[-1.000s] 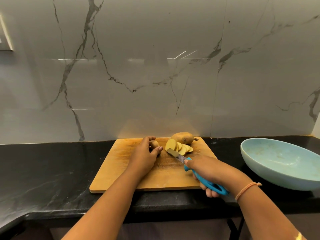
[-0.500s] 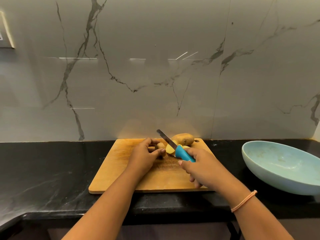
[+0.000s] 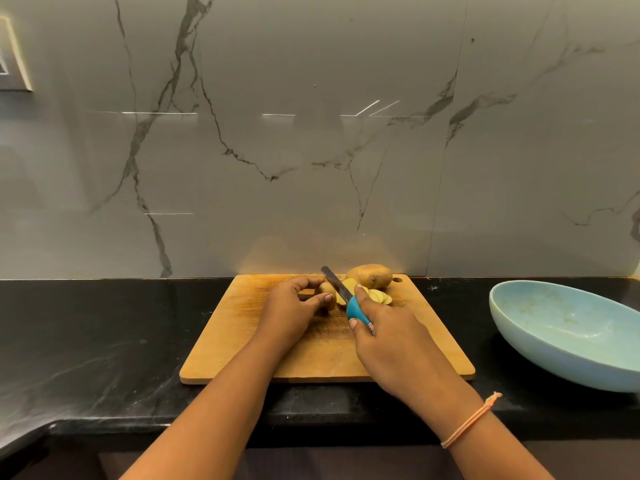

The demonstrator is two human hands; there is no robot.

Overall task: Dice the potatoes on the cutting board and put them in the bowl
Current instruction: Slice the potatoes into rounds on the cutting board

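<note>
A wooden cutting board (image 3: 242,351) lies on the black counter. My left hand (image 3: 291,308) holds a partly cut potato piece (image 3: 327,292) between thumb and fingers. My right hand (image 3: 388,337) grips a knife by its blue handle (image 3: 356,308); the blade (image 3: 334,282) angles up and back, lying across the cut end of that piece. Several pale round slices (image 3: 379,296) lie just right of the blade. A whole brown potato (image 3: 370,276) sits at the board's far edge. The light blue bowl (image 3: 568,334) stands to the right and holds no potato.
The black stone counter (image 3: 104,334) runs along a grey marbled wall (image 3: 311,133). Its front edge falls away just below the board. A light switch plate (image 3: 14,57) shows at the upper left.
My right hand swung the knife from lying low toward the slices to blade-up against the held potato piece and moved closer to my left hand. My left hand kept its hold.
</note>
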